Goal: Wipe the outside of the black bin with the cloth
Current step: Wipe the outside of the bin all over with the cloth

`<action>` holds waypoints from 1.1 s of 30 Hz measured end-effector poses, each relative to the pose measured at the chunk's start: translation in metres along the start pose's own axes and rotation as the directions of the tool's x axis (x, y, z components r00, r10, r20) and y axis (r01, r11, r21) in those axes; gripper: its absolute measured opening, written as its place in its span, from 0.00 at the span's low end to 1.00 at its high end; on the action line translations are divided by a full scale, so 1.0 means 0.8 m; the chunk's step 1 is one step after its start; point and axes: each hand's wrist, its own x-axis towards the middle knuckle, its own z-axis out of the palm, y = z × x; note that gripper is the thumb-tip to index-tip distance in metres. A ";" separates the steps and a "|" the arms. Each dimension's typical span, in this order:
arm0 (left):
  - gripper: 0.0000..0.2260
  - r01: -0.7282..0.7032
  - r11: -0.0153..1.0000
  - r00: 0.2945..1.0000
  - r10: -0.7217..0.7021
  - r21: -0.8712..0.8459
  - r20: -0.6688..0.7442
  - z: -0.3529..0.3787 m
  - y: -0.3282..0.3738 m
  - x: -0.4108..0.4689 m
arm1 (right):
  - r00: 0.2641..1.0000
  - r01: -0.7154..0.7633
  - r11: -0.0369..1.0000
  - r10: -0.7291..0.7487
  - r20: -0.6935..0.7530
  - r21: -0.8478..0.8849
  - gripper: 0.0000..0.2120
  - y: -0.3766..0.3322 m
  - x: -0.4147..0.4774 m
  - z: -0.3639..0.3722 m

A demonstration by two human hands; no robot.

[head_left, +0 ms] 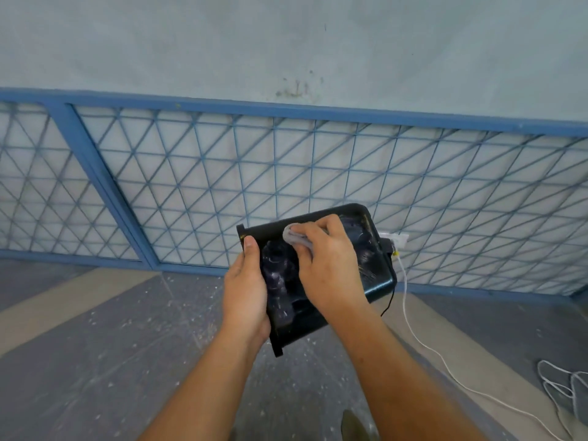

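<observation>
Both forearms reach forward from the bottom of the view, and between the hands the black bin (375, 265) is held up in the air, tilted, well above the speckled floor (95, 361) and in front of a blue mesh fence (286, 173). The left hand (245, 291) wraps around the bin's left edge near its rim, thumb lying on the outer face and the fingers hidden behind. The right hand (327, 265) is closed on a small pale cloth (294, 237), bunched under the fingertips and pressed flat against the bin's broad outer side, toward its upper edge.

Judging by how easily one hand props it, the bin looks light and stiff, with a glossy hard shell that shows streaks and smears. That sheen suggests it could slip, so the rim edge, where the lip gives a ledge, seems the sound place to grip. The cloth looks soft and limp, likely best kept wadded under the fingers. A white cable (423, 342) trails across the floor at right.
</observation>
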 end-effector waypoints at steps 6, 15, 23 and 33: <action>0.19 -0.112 0.993 0.990 0.109 -0.031 -0.085 0.010 0.002 0.000 | 0.998 -0.015 0.999 0.017 -0.061 0.037 0.15 -0.030 0.000 0.010; 0.19 -0.180 0.984 0.976 0.178 -0.006 -0.127 0.002 -0.009 0.023 | 0.996 -0.071 0.996 0.073 -0.046 0.045 0.15 -0.015 -0.005 0.021; 0.20 -0.129 0.989 0.975 0.112 -0.075 -0.192 -0.027 -0.045 0.047 | 0.999 -0.042 0.996 0.040 0.030 0.076 0.14 -0.003 -0.046 0.071; 0.23 -0.083 0.996 0.974 0.074 -0.033 -0.213 -0.057 -0.069 0.081 | 0.981 0.030 0.994 -0.049 0.186 0.105 0.12 -0.009 -0.044 0.123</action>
